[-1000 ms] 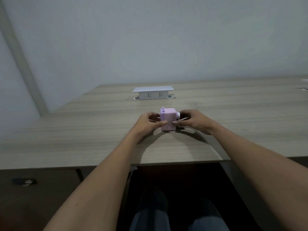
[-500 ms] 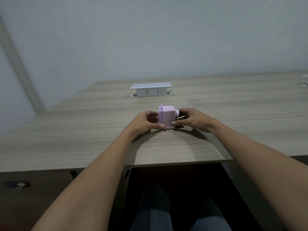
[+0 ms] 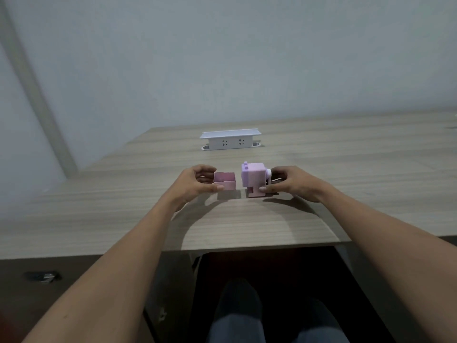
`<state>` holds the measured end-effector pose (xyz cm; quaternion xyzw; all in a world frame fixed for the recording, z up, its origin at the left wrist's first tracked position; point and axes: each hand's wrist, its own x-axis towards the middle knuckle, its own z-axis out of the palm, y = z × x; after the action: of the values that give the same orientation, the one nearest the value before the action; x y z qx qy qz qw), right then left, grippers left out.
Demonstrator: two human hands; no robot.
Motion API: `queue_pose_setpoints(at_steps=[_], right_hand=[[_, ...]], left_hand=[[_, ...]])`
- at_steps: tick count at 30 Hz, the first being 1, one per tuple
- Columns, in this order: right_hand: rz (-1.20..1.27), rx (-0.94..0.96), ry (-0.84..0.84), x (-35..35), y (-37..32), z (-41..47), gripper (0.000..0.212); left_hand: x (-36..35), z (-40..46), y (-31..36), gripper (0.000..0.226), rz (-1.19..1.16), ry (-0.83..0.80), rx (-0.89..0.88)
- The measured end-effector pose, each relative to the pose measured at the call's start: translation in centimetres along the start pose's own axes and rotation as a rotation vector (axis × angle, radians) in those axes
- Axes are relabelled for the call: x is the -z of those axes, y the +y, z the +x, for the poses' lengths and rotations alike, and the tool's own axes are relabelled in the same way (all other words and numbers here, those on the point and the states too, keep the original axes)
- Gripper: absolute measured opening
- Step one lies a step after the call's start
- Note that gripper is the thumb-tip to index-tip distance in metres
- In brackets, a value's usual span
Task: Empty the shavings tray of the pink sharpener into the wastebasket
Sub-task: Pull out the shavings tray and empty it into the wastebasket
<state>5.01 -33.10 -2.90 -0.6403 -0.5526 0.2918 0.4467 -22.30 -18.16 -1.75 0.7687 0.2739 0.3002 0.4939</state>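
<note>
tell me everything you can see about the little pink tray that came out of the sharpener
The shavings tray is a small open-topped box of pale pink plastic with thin walls, upright, mouth facing up. It sits fully out of the pink sharpener, just left of it with a gap between. The left hand grips it, thumb on the near wall, low over the wooden table. Any shavings inside are too dim to tell.

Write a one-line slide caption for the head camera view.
Left hand holds the open pink plastic shavings tray beside the boxy pink sharpener body, steadied by the right hand on a wood-grain desk.
</note>
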Motion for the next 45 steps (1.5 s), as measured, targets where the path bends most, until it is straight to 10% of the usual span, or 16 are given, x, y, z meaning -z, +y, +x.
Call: queue_pose_setpoints(at_steps=[20, 45], right_hand=[[-0.042, 0.162, 0.173, 6.0, -10.3, -2.2, 0.065], [-0.080, -0.141, 0.661, 22.1, -2.9, -32.9, 0.047]], left_hand=[[-3.6, 3.8, 12.9, 0.066, 0.020, -0.089, -0.177], [-37.4, -0.3, 19.0, 0.056, -0.253, -0.640, -0.300]])
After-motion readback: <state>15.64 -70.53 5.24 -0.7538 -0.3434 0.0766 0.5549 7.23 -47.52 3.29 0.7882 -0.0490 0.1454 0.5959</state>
